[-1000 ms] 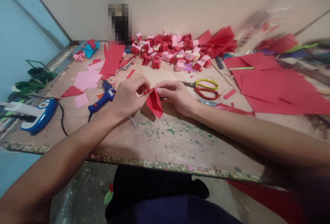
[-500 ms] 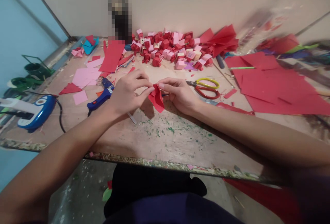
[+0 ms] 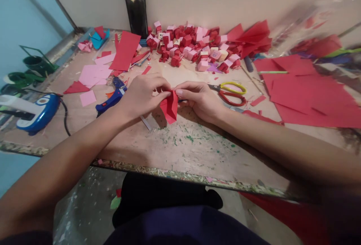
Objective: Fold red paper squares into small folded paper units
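Observation:
A creased piece of red paper [image 3: 169, 109] is held up over the middle of the table, its folded flaps hanging downward. My left hand [image 3: 146, 96] pinches its upper left edge between thumb and fingers. From the other side, my right hand [image 3: 199, 100] grips its top right corner with thumb and forefinger. Both sets of fingertips nearly meet at the top of the paper. Just left of my left hand lies a blue glue gun [image 3: 111, 101]. Scissors [image 3: 231, 91] with one yellow and one red handle rest beyond my right hand.
Many small red and pink folded paper cubes [image 3: 187, 47] are heaped at the back. Red paper sheets [image 3: 307, 91] lie on the right, pink paper pieces [image 3: 94, 75] on the left. A phone [image 3: 135, 10] leans on the wall. A blue-and-white lamp base [image 3: 39, 111] stands far left.
The red paper has turned slightly between my fingers, and its lower tip has swung a little to the left. Both hands keep their pinch. The view has shifted slightly.

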The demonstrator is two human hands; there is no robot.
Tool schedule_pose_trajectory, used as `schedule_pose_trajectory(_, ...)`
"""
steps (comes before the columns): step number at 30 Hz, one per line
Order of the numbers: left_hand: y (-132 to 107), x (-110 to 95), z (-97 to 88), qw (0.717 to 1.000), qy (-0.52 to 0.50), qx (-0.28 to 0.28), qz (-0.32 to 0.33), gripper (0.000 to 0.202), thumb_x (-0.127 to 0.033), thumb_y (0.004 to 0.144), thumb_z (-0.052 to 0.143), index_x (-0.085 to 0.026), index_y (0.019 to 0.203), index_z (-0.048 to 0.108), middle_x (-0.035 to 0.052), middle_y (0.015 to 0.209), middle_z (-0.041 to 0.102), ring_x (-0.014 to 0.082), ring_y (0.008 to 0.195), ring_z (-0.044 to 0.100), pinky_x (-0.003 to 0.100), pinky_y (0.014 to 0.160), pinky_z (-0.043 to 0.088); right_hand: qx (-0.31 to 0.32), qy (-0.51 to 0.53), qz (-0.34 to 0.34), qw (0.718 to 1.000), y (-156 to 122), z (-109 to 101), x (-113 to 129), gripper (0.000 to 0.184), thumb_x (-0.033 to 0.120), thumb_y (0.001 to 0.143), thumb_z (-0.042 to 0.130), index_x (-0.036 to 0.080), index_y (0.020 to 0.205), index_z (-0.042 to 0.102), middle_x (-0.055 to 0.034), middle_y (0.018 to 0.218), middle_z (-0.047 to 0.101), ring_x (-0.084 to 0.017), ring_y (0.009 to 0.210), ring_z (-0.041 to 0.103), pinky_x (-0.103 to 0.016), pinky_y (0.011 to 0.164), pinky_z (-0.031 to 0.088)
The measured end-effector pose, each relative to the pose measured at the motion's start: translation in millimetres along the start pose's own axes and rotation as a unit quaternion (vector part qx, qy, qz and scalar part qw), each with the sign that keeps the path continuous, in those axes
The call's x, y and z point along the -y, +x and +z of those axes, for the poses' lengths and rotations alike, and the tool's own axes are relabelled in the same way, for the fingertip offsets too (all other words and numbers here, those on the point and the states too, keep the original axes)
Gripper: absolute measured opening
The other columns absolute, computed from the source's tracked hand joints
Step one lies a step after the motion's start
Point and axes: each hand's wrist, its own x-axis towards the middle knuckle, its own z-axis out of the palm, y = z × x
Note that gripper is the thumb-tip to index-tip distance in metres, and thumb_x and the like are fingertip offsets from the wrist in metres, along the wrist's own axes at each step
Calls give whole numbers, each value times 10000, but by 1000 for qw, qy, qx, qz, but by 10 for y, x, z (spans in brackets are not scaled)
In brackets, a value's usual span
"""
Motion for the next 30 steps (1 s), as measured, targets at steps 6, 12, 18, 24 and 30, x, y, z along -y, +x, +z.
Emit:
schedule_pose_trajectory(6,-2,16,24,1000,29,9,-5,76,-180,916,694,-221,888,751,27,919,761,232,922,721,404,926,568,10,-23,-2,1000,38,-54,-16,157,273,777,957,203,833,828,-21,808,772,-141,701,698,-293,675,611)
schedule_pose_trajectory(12,-15,35,53,1000,28,7,-5,89,-177,871,700,-231,878,771,22,879,730,237,884,707,402,898,569,16,-38,-4,999,33,-43,-24,183,292,761,970,209,846,831,-24,834,786,-148,726,703,-294,682,606)
schedule_pose_trajectory(18,-28,22,63,999,22,20,-30,167,-221,928,664,-248,927,829,27,934,765,228,905,714,378,902,576,13,-62,-14,998,27,-46,-63,200,306,793,951,208,843,784,-23,916,765,-146,773,692,-303,709,605)
schedule_pose_trajectory(24,-31,-9,65,999,3,9,-32,188,-142,898,650,-230,832,802,16,879,778,218,866,724,397,930,579,19,-74,-21,997,14,-35,-49,243,322,791,960,210,848,752,-16,930,749,-136,775,669,-272,695,589)
schedule_pose_trajectory(30,-45,-93,77,990,-82,-6,-114,190,-88,837,626,-191,778,774,20,773,765,174,720,680,331,777,570,30,-71,-38,996,32,-65,-101,288,416,818,941,205,882,755,-12,805,736,-143,713,677,-266,642,577)
